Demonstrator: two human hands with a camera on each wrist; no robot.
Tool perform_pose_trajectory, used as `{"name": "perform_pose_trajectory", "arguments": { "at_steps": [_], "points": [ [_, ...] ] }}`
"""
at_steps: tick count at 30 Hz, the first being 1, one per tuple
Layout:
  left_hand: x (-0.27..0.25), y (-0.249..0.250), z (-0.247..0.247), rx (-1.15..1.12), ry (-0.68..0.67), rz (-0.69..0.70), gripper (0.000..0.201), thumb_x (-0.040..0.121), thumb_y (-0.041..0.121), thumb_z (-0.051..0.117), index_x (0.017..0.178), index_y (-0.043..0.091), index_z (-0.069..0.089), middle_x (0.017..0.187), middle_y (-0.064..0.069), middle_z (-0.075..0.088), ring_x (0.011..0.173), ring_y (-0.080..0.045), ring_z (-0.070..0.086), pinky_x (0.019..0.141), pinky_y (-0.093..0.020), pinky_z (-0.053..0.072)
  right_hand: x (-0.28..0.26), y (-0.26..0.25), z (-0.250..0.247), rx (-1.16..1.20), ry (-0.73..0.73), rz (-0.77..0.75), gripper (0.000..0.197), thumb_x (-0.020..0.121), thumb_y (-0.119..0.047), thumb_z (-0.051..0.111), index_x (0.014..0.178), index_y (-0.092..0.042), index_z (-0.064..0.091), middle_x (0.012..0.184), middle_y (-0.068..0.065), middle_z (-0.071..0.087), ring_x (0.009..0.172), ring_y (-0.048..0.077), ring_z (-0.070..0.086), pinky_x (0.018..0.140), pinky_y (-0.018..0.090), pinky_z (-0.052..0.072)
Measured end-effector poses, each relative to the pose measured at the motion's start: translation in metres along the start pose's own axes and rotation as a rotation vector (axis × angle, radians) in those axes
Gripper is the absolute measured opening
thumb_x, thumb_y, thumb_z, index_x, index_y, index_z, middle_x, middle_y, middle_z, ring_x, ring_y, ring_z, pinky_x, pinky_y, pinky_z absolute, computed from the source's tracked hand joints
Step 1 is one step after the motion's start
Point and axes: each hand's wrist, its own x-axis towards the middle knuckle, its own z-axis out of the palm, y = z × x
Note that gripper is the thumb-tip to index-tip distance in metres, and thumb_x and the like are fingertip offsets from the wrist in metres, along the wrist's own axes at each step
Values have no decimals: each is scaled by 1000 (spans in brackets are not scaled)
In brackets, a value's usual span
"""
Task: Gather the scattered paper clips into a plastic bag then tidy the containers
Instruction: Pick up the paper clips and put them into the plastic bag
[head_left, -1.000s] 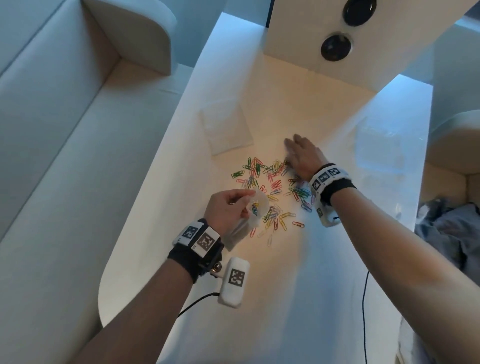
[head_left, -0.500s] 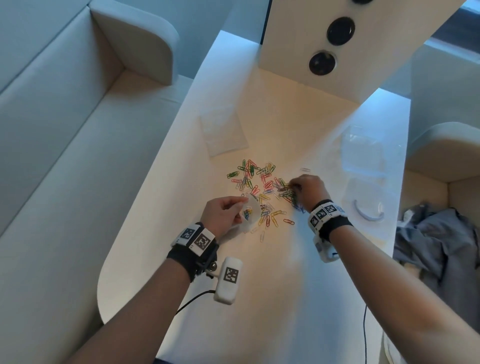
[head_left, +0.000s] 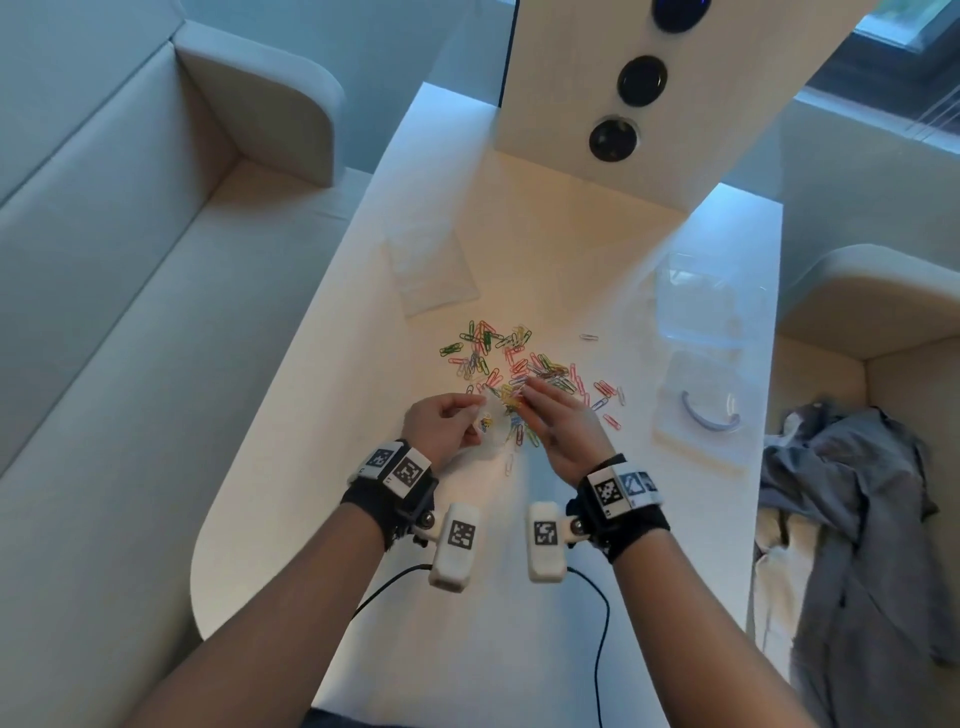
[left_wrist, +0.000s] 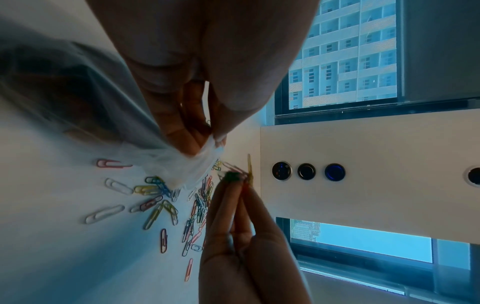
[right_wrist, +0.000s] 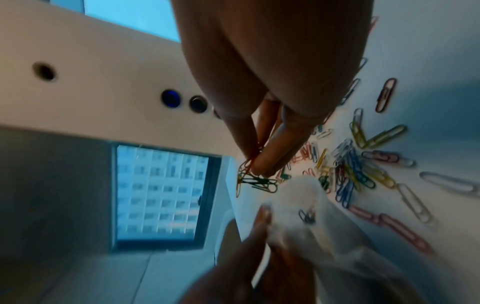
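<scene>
Coloured paper clips (head_left: 524, 364) lie scattered in a heap on the white table (head_left: 467, 597). My left hand (head_left: 447, 423) pinches the rim of a small clear plastic bag (head_left: 491, 434) just above the near edge of the heap; a few clips sit inside it (right_wrist: 307, 216). In the left wrist view the bag (left_wrist: 187, 164) hangs from my thumb and finger. My right hand (head_left: 558, 421) is beside the bag's mouth and pinches a small bunch of clips (right_wrist: 255, 181) between thumb and fingertips (left_wrist: 235, 179).
A flat clear bag (head_left: 434, 270) lies beyond the heap at the left. Clear plastic containers (head_left: 696, 301) and a lid (head_left: 701, 410) sit at the table's right. One stray clip (head_left: 588, 337) lies apart. A white panel with round buttons (head_left: 613, 140) stands at the far end. Grey cloth (head_left: 852, 519) lies at the right.
My right hand has closed on a bunch of clips in the heap, lifted it and moved it left and nearer, up to the bag's mouth. My left hand keeps holding the bag.
</scene>
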Motion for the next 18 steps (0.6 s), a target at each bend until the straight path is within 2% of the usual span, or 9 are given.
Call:
{"name": "perform_pose_trajectory", "arguments": {
  "at_steps": [4, 7, 12, 15, 18],
  "points": [
    [2, -2, 2, -3, 4, 2, 15, 92, 12, 63, 99, 16, 75, 71, -4, 69, 62, -14, 65, 78, -36, 59, -9, 14, 15, -315, -7, -106, 21, 90, 6, 58, 111, 4, 64, 102, 18, 69, 87, 22, 70, 79, 26, 59],
    [4, -3, -1, -9, -15, 10, 16, 91, 13, 63, 92, 23, 75, 71, 0, 70, 64, -16, 66, 82, -39, 59, -11, 16, 18, -545, 9, -113, 30, 88, 12, 55, 114, 2, 65, 104, 19, 70, 89, 23, 71, 81, 29, 59],
    [3, 0, -2, -20, -23, 25, 16, 91, 11, 63, 92, 22, 74, 67, 3, 69, 61, -13, 63, 81, -38, 59, -10, 16, 19, -958, 20, -338, 23, 82, 6, 67, 101, -5, 72, 88, 14, 73, 72, 20, 72, 64, 21, 59],
    [2, -2, -3, 12, -32, 51, 15, 91, 11, 62, 94, 20, 74, 67, 4, 69, 62, -13, 64, 78, -34, 59, -5, 14, 19, -1194, -45, -403, 11, 81, -10, 73, 91, -14, 77, 82, 2, 75, 73, 14, 71, 74, 27, 60],
    [2, -3, -3, 24, -46, 56, 14, 91, 13, 63, 95, 21, 75, 75, 0, 73, 63, -13, 67, 77, -33, 59, -4, 1, 23, -1470, -242, -380, 14, 87, -14, 66, 91, -19, 78, 90, -1, 76, 81, 11, 70, 81, 28, 57]
  ]
}}
